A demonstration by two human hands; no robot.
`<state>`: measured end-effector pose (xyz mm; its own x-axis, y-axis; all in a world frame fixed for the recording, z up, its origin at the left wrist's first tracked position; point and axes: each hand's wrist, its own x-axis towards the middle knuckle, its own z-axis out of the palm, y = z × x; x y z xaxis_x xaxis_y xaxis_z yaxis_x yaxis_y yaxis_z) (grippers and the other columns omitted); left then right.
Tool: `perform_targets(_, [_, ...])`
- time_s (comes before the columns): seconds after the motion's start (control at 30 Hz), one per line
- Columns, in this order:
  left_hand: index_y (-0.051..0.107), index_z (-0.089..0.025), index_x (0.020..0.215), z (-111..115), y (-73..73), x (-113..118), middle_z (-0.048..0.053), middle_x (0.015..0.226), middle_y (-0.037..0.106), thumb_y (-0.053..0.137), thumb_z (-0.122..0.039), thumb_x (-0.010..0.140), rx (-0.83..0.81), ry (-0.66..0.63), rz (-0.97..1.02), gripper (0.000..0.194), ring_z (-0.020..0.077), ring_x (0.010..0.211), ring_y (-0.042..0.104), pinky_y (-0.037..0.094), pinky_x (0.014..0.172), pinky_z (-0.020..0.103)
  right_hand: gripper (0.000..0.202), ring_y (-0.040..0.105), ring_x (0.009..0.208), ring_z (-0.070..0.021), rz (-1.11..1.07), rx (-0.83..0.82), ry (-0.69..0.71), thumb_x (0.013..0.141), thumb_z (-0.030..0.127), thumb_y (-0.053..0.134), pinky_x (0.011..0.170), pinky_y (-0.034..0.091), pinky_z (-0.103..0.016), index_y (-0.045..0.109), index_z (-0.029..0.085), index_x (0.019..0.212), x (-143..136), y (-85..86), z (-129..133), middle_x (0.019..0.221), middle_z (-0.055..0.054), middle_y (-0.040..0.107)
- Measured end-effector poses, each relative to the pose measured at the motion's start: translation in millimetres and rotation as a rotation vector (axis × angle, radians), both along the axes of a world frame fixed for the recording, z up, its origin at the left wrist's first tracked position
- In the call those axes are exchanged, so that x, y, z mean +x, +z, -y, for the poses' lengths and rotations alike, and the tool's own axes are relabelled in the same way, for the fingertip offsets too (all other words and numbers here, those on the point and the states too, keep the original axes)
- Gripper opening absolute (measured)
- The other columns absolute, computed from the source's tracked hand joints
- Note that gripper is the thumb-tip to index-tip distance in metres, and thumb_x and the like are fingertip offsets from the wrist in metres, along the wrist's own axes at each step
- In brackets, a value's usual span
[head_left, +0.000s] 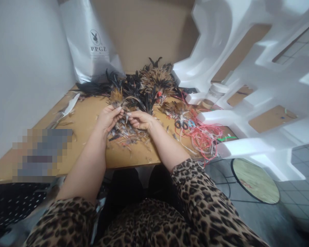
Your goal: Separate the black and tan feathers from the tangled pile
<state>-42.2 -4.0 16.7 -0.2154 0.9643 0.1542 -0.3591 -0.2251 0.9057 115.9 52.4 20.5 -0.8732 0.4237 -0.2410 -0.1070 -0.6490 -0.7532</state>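
Okay, brown feather bunch [116,97] is up at the left hand [110,118], fingers pinched on its near end, above the worktop [87,120]. Long axis runs roughly away from the body, plumes toward the dark feathers [134,85]. Right hand [140,120] just beside, fingers pinched on a pale wisp [127,118], quill or thread, can't tell. Left hand's nearer the plumes; loose feathers [127,132] lie below both.

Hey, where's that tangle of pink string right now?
In the head view, the tangle of pink string lies on the right side of the table, right of the right hand and beside the white foam.
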Motion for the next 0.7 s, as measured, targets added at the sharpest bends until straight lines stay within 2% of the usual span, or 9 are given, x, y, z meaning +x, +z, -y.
perform_targets(0.1, [0.064,-0.011,0.069,0,1.4,2,0.002,0.064,0.064,0.077,-0.02,0.06,-0.012,0.02,0.003,0.017,0.0063,0.055,0.058,0.047,0.054,0.016,0.02,0.039,0.043,-0.001,0.009,0.065,-0.038,0.07,0.014,0.068,0.035,0.023,-0.008,0.049,0.013,0.076,-2,-0.8,2,0.057,0.005,0.049])
perform_targets(0.17, [0.065,-0.012,0.073,0,2.3,3,0.003,0.071,0.067,0.075,-0.02,0.062,-0.032,0.039,0.002,0.017,0.0075,0.06,0.061,0.048,0.057,0.016,0.025,0.036,0.042,-0.0006,-0.015,0.082,-0.097,0.066,0.015,0.071,0.035,0.02,-0.009,0.047,0.014,0.074,-4,-0.4,2,0.055,0.007,0.047])
perform_targets(0.27, [0.064,-0.013,0.075,-1,2.2,3,0.005,0.084,0.07,0.073,-0.018,0.064,-0.102,0.102,0.022,0.015,0.0094,0.07,0.065,0.05,0.062,0.017,0.032,0.029,0.04,-0.0002,-0.031,0.137,-0.341,0.063,0.02,0.074,0.035,0.015,-0.01,0.043,0.016,0.067,-7,1.2,3,0.05,0.01,0.039])
perform_targets(0.33, [0.062,-0.012,0.071,-1,0.9,4,0.006,0.083,0.07,0.072,-0.017,0.065,-0.169,0.116,0.041,0.013,0.01,0.069,0.066,0.05,0.06,0.017,0.034,0.027,0.039,-0.0001,-0.01,0.191,-0.528,0.062,0.023,0.075,0.034,0.014,-0.012,0.041,0.017,0.064,-9,2.2,3,0.048,0.01,0.037])
perform_targets(0.4, [0.06,-0.011,0.068,-2,-1.0,4,0.007,0.079,0.07,0.071,-0.016,0.067,-0.228,0.077,0.049,0.012,0.0111,0.067,0.066,0.05,0.056,0.017,0.034,0.027,0.039,-0.0001,0.009,0.228,-0.63,0.062,0.025,0.075,0.035,0.014,-0.013,0.042,0.017,0.063,-11,2.7,4,0.047,0.01,0.037])
perform_targets(0.53, [0.063,-0.01,0.074,-2,-4.3,6,0.009,0.077,0.071,0.07,-0.015,0.068,-0.266,-0.006,0.028,0.01,0.0116,0.064,0.067,0.049,0.051,0.015,0.035,0.028,0.038,-0.0005,0.047,0.277,-0.684,0.06,0.029,0.076,0.036,0.015,-0.014,0.044,0.017,0.063,-14,2.3,7,0.044,0.011,0.037])
perform_targets(0.7, [0.063,-0.009,0.073,-1,-3.5,8,0.009,0.075,0.071,0.071,-0.015,0.069,-0.274,-0.022,-0.001,0.011,0.0098,0.058,0.065,0.048,0.048,0.013,0.029,0.026,0.036,-0.0009,0.091,0.341,-0.726,0.063,0.029,0.073,0.036,0.015,-0.015,0.046,0.017,0.064,-16,4.3,13,0.04,0.012,0.034])
